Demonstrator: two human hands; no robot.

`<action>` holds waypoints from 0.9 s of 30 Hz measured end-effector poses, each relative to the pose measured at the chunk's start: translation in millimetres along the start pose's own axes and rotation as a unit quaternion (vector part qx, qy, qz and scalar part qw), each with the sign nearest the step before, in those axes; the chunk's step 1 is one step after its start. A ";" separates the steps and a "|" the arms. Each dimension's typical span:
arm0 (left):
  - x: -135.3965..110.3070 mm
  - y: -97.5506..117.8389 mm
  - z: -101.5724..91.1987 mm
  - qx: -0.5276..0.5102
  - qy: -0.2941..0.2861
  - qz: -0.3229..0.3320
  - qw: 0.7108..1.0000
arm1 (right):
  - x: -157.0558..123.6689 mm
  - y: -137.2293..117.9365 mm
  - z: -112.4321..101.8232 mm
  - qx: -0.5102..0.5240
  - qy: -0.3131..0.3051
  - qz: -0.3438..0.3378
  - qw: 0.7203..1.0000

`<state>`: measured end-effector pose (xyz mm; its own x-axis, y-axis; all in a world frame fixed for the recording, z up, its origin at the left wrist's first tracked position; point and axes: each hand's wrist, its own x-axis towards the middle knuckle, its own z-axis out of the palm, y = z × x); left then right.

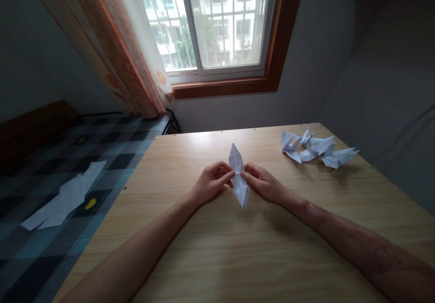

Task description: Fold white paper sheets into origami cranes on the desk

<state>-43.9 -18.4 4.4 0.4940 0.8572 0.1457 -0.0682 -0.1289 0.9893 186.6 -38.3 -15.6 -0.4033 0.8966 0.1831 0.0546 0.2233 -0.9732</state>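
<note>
At the centre of the frame, the left hand [212, 183] and right hand [263, 183] pinch a folded white paper piece [238, 176] at its middle, one from each side. The piece is long, pointed at both ends, and held just above the wooden tabletop [217, 248]. Finished paper cranes [316, 149] lie in the upper right. Loose white paper sheets [64, 198] rest on the checked bed cover [41, 248] at left.

1. Pale wood grain: table [272, 257].
2. White: folded paper [236, 160], above the table's middle.
3. White: paper figures [317, 149], at the table's far right.
4. Dark blue-grey checks: bedspread [37, 257], left of the table.
5. Orange and cream: curtain [129, 53], beyond the table's far left.
</note>
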 end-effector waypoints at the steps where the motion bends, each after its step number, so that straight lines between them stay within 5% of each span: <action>1: 0.2 -0.9 -0.4 -0.005 0.004 -0.001 1.000 | 0.1 -1.0 0.4 0.000 -0.002 -0.001 1.000; 27: -1.3 -9.5 -1.9 -0.023 -0.007 -0.041 0.999 | -1.1 2.1 0.8 0.063 -0.016 0.003 0.998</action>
<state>-45.5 -17.3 -5.2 0.5120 0.8565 0.0654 -0.0668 -0.0362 0.9971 186.4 -39.1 -18.0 -0.4327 0.8845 0.1745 -0.0574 0.1662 -0.9844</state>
